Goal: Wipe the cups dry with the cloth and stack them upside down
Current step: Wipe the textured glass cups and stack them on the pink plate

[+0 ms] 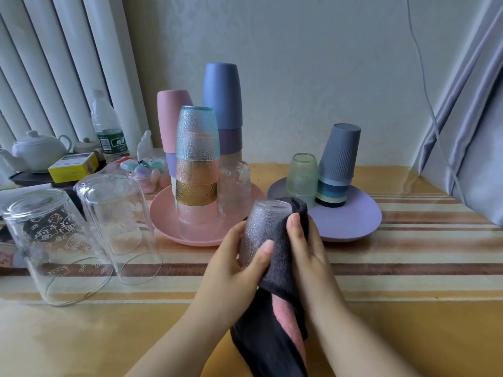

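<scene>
Several cups already inverted and stacked: a tower of dimpled glasses [197, 170] on the pink plate [166, 221], with tall pink and blue tumblers [221, 104] nested behind; a grey ribbed stack [339, 164] and a green glass [302, 172] on the lilac plate [353, 221]. One dimpled glass [258, 229] in hand above the striped tablecloth [408, 268], base up, just in front of the pink plate. Left hand [239, 262] curled round its bare side, thumb across the front. Right hand [304, 248] pressing the dark cloth [283, 257] against the other side, fingers fairly straight, cloth's tail hanging toward the table edge. Two clear tumblers [81, 235] mouth-down at left, one printed with cartoon cats, whether dried impossible to tell. Seemingly well past halfway, with this glass to finish and place.
</scene>
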